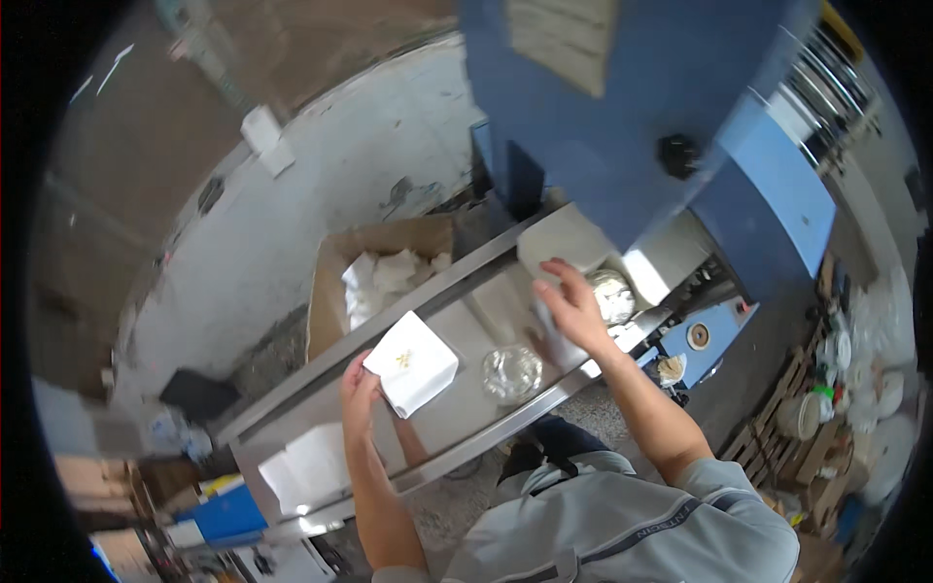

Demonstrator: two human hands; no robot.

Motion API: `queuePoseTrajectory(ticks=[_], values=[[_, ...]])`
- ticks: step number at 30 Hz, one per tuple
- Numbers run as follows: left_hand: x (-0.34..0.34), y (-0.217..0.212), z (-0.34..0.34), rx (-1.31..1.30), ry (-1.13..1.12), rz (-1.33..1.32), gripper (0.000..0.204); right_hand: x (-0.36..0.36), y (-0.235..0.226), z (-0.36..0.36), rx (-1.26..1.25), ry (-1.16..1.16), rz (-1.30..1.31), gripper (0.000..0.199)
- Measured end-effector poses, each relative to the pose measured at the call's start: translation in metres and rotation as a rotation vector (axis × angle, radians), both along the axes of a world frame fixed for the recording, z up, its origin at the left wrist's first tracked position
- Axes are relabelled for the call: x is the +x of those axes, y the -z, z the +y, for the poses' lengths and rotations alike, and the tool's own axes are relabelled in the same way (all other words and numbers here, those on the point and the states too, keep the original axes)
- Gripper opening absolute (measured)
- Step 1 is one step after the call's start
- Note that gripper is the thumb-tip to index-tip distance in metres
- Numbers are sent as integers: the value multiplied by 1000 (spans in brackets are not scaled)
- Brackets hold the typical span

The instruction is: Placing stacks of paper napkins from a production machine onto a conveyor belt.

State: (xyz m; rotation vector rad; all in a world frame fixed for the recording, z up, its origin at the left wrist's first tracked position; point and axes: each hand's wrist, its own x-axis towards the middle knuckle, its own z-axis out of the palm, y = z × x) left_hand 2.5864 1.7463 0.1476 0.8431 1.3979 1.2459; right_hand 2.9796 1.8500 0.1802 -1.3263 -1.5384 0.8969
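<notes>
counts, head view: two bare hands over the bench, left hand [358,387] and right hand [573,309]. one metal table [457,413]. three stacks of white napkins on it: one napkin stack with a gold motif [416,361], one plain stack [309,468] at the near-left end, one stack [564,243] under the blue machine [632,126]. one machine. one clear round dish [512,373]. one cardboard box [335,282] of white scraps. several pallets at right, number unclear.

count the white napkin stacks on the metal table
3: one napkin stack in the left hand, one under the right hand, one at the near-left end. Others may be hidden.
</notes>
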Motion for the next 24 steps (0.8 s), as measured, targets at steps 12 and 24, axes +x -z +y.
queuePoseTrajectory(ticks=[12,24], values=[[89,-114,-35,-34,-346,728,35,-30,-39,-79,139,-611,-448,68],[228,-35,145,45,206,633,76,-17,-18,-96,275,-460,-394,79]])
